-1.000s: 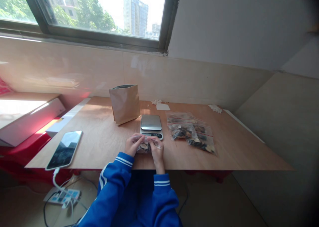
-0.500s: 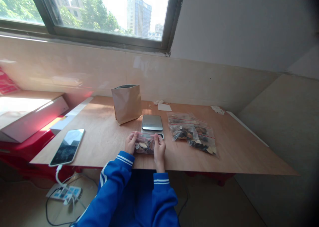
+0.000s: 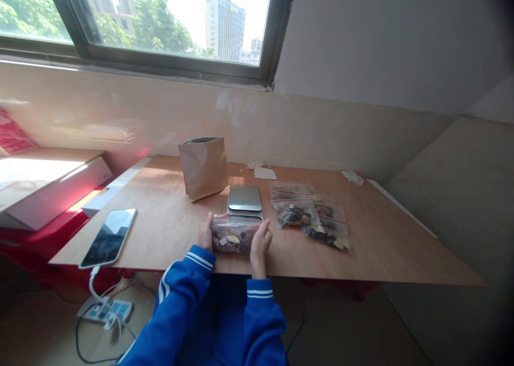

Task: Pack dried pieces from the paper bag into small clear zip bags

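Between my two hands is a clear zip bag [image 3: 233, 236] with a reddish seal, filled with dark and pale dried pieces and a small white tag. My left hand [image 3: 206, 232] grips its left end and my right hand [image 3: 261, 244] its right end. The bag is held over the table's front edge, hiding the lower part of a digital scale [image 3: 244, 198] with a bare silver plate. Behind the scale, to its left, a brown kraft pouch [image 3: 204, 168] stands upright with its top open. Several similar filled zip bags [image 3: 297, 213] lie overlapping to the right of the scale.
A phone [image 3: 108, 237] on a white charging cable lies at the table's left front edge. Below it, a power strip [image 3: 106, 310] with cords sits on the floor. A white paper [image 3: 265, 173] and crumpled white scraps [image 3: 352, 177] lie along the back of the wooden table [image 3: 385, 243].
My hands have moved from pinching the bag's top edge to gripping its two sides, slightly farther apart. More of the bag's front now shows. The other things have stayed put.
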The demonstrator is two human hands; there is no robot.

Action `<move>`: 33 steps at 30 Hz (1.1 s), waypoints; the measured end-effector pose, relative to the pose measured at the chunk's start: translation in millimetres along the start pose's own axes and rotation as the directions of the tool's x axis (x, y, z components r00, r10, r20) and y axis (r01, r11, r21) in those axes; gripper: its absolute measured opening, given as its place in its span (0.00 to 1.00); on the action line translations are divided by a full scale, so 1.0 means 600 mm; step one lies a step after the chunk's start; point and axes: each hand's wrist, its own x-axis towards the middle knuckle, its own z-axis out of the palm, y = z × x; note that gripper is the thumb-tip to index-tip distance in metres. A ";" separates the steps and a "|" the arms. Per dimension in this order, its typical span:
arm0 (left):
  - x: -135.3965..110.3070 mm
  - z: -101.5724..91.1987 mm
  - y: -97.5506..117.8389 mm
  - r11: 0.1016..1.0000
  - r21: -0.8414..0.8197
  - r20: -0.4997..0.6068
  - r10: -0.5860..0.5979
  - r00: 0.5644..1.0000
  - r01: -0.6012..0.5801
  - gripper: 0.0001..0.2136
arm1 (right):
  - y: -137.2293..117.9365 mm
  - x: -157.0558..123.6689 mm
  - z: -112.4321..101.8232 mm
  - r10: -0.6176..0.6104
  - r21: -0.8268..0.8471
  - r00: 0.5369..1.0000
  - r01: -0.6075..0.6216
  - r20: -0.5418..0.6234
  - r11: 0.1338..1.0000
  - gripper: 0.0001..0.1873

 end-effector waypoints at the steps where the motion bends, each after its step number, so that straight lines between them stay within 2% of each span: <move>1: 0.000 -0.001 0.000 1.000 0.014 0.002 0.003 1.000 -0.003 0.30 | -0.005 0.010 -0.013 -0.019 -0.027 0.999 0.018 -0.041 0.999 0.38; 3: 0.000 -0.002 0.002 0.998 0.054 -0.020 0.028 0.999 -0.027 0.29 | -0.016 0.037 -0.051 -0.048 -0.083 0.987 0.036 -0.153 0.996 0.38; 5: -0.002 0.000 0.005 0.994 0.094 -0.040 0.059 0.997 -0.055 0.29 | -0.027 0.073 -0.100 -0.115 -0.151 0.955 0.076 -0.272 0.986 0.36; 7: -0.003 0.002 0.006 0.990 0.127 -0.033 0.072 0.997 -0.067 0.29 | -0.036 0.115 -0.152 -0.165 -0.245 0.927 0.083 -0.337 0.966 0.35; 9: -0.004 0.004 0.006 0.985 0.163 0.007 0.063 0.998 -0.063 0.28 | -0.044 0.155 -0.196 -0.276 -0.407 0.890 0.116 -0.362 0.906 0.35; 11: -0.004 0.004 0.004 0.979 0.192 0.042 0.062 0.997 -0.069 0.28 | -0.049 0.187 -0.223 -0.443 -0.598 0.824 0.165 -0.354 0.785 0.31; 13: -0.003 0.002 0.001 0.974 0.213 0.062 0.063 0.996 -0.075 0.27 | -0.050 0.205 -0.230 -0.625 -0.745 0.728 0.245 -0.281 0.620 0.27; 15: -0.003 0.000 -0.001 0.972 0.224 0.067 0.058 0.996 -0.072 0.28 | -0.042 0.208 -0.221 -0.752 -0.820 0.642 0.345 -0.149 0.457 0.25; 16: -0.004 0.000 -0.001 0.971 0.228 0.065 0.054 0.996 -0.067 0.28 | -0.035 0.205 -0.213 -0.780 -0.832 0.622 0.399 -0.063 0.386 0.24; 17: -0.004 0.000 0.000 0.971 0.231 0.062 0.050 0.997 -0.063 0.28 | -0.026 0.201 -0.204 -0.781 -0.830 0.623 0.455 0.037 0.323 0.22; 19: -0.005 0.002 0.000 0.968 0.242 0.063 0.046 0.997 -0.060 0.28 | -0.004 0.191 -0.189 -0.713 -0.797 0.653 0.560 0.256 0.227 0.19; 21: -0.006 0.005 0.000 0.962 0.265 0.078 0.041 0.996 -0.060 0.28 | 0.019 0.184 -0.181 -0.620 -0.778 0.683 0.602 0.386 0.179 0.19; 24: -0.003 0.005 -0.005 0.953 0.294 0.050 0.056 0.997 -0.068 0.27 | 0.040 0.183 -0.183 -0.565 -0.787 0.717 0.590 0.408 0.181 0.20; 26: 0.003 -0.004 -0.009 0.936 0.331 -0.055 0.148 0.987 -0.122 0.25 | 0.045 0.186 -0.186 -0.563 -0.789 0.724 0.583 0.398 0.193 0.20; 28: 0.013 -0.024 -0.012 0.884 0.425 -0.193 0.301 0.934 -0.197 0.22 | 0.046 0.187 -0.189 -0.572 -0.785 0.722 0.585 0.390 0.203 0.20; 30: 0.028 -0.054 -0.009 0.794 0.560 -0.290 0.455 0.842 -0.236 0.22 | 0.046 0.187 -0.189 -0.588 -0.776 0.715 0.591 0.378 0.220 0.20; 32: 0.051 -0.090 0.002 0.683 0.694 -0.313 0.571 0.759 -0.227 0.29 | 0.045 0.187 -0.189 -0.604 -0.763 0.707 0.602 0.369 0.238 0.20; 33: 0.064 -0.106 0.009 0.617 0.759 -0.291 0.608 0.739 -0.209 0.34 | 0.046 0.186 -0.189 -0.609 -0.757 0.704 0.606 0.366 0.245 0.20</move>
